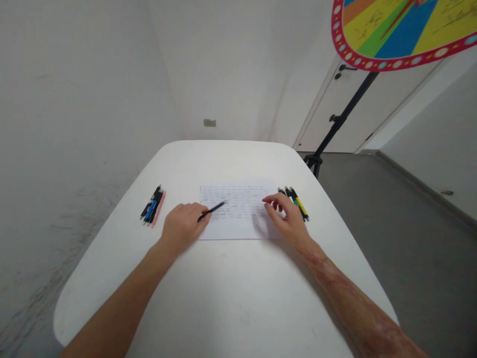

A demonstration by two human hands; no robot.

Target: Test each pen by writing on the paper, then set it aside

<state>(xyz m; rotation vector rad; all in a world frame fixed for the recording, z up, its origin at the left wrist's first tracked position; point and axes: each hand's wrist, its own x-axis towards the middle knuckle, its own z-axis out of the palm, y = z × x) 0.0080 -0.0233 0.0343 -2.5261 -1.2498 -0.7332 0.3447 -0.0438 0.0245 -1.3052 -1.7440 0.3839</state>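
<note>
In my left hand (184, 223) a dark pen (214, 209) is pinched between thumb and fingers, its far end pointing up and right over the paper. That sheet of paper (231, 228) lies flat on the table, its upper part covered in lines of small handwriting. Over the paper's right side is my right hand (285, 216), with thumb and forefinger apart and nothing between them. Just behind it lies a group of pens (299, 201), one yellow and one green, partly hidden by the hand. Left of my left hand lie several more pens (152, 206), black, blue and pink.
The white table (231, 293) has rounded corners and meets walls at the left and back. Beyond its right side, a colourful wheel (395, 35) stands on a black tripod pole (346, 112) before a white door (335, 134).
</note>
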